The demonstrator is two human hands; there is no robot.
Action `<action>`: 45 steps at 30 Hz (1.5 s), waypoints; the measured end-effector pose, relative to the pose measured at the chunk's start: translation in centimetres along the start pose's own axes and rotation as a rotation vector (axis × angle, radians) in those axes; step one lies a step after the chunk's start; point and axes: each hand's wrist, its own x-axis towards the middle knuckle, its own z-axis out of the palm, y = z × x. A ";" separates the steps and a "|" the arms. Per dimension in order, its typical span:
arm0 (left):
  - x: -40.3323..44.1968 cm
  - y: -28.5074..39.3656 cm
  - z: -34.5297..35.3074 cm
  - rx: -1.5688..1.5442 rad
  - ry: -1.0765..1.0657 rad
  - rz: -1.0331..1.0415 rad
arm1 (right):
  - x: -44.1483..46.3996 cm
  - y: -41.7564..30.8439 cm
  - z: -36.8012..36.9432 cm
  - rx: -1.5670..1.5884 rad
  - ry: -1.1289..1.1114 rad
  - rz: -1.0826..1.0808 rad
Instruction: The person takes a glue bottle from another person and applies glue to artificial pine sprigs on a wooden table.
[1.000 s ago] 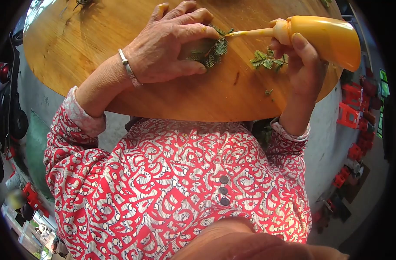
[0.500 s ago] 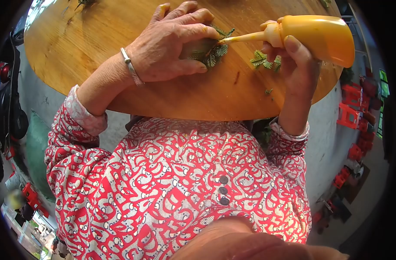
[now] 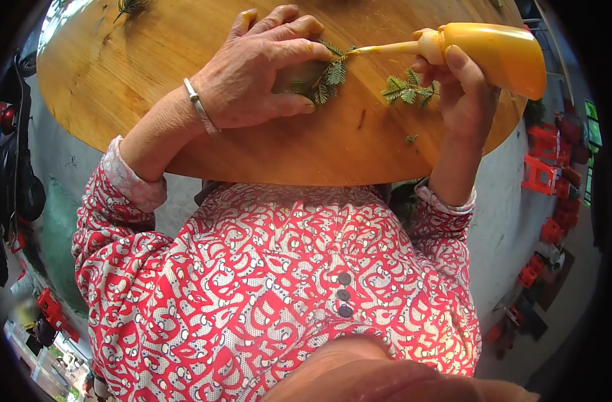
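Observation:
On the wooden table (image 3: 252, 157), my left hand (image 3: 256, 74) lies over a green evergreen sprig (image 3: 333, 74). Its thumb and index finger hold the sprig down from the left, and the palm side hides part of it. My right hand (image 3: 463, 90) is wrapped around a yellow squeeze bottle (image 3: 497, 57), tilted so that its long nozzle (image 3: 390, 49) points left. The nozzle tip is at the sprig's upper right end; whether it touches is hard to tell. Below the nozzle, near my right hand, lies a second sprig (image 3: 408, 92).
Another bit of greenery (image 3: 130, 7) rests at the table's far left. Small plant scraps (image 3: 411, 139) lie near the front edge. Red plastic stools (image 3: 539, 174) stand on the floor to the right, and a green sack (image 3: 63, 234) is at the left.
The nozzle tip has shifted slightly up and right, toward the sprig's outer end. My left hand and its sprig have moved a little left.

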 end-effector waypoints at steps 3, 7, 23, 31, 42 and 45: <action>0.3 0.6 -1.2 -0.052 -0.013 0.033 | 0.2 0.3 -0.3 0.033 -0.011 0.025; 0.2 0.8 -1.8 -0.095 -0.051 0.066 | 0.3 0.8 -1.0 0.197 -0.062 0.061; 0.1 0.2 -1.1 -0.040 -0.033 0.057 | -1.5 -0.4 2.4 0.058 -0.237 0.104; 0.1 0.3 -1.4 -0.045 -0.030 0.068 | -1.1 -0.8 3.0 0.003 -0.068 0.067; -0.5 0.8 0.6 0.030 -0.013 -0.010 | -3.5 -0.8 0.0 0.414 0.140 0.066; 0.7 1.5 1.4 0.022 -0.082 0.012 | -5.1 -0.7 -0.5 0.469 0.131 -0.029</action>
